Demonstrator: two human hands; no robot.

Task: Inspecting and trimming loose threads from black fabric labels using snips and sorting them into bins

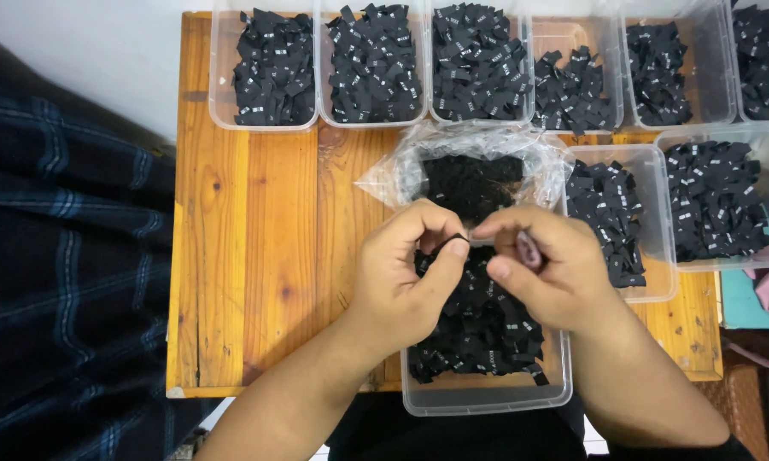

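At the table's near edge, a clear tub (485, 394) is roughly half full of black labels (487, 329). Above it, the left hand (406, 273) and right hand (542, 266) together pinch 1 label (453, 242). Behind, an open plastic bag (470, 175) holds more labels, seemingly unsorted. 8 filled tubs (275, 72) line the far edge.

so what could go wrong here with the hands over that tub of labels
1. Both hands, left hand and right hand, pinch one small black label between fingertips; it could slip and drop back into the clear tub below, lost among identical pieces.
2. That tub overhangs the wooden table edge, so a nudge from a wrist might tip it.
3. The open plastic bag of labels sits close behind the hands and could be knocked, spilling into neighbouring tubs.
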